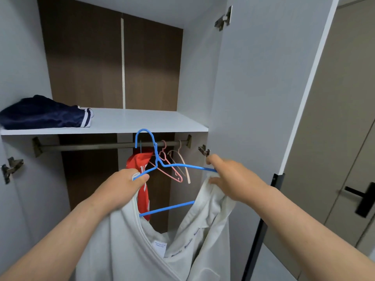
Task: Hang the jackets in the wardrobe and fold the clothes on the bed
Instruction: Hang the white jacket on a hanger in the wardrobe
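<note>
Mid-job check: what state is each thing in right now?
Blue hanger: held up, hook not on the rail.
White jacket: open, partly over the hanger.
Left hand: grips hanger and jacket.
Right hand: pinches jacket shoulder.
Red garment: hung on rail.
Pink hanger: empty, on rail.
Navy garment: bunched on shelf.
Wardrobe door: open.

Two arms were seen, bare as far up as could be told. The left grip and the right grip were bare as well. No sleeve was shown.
</note>
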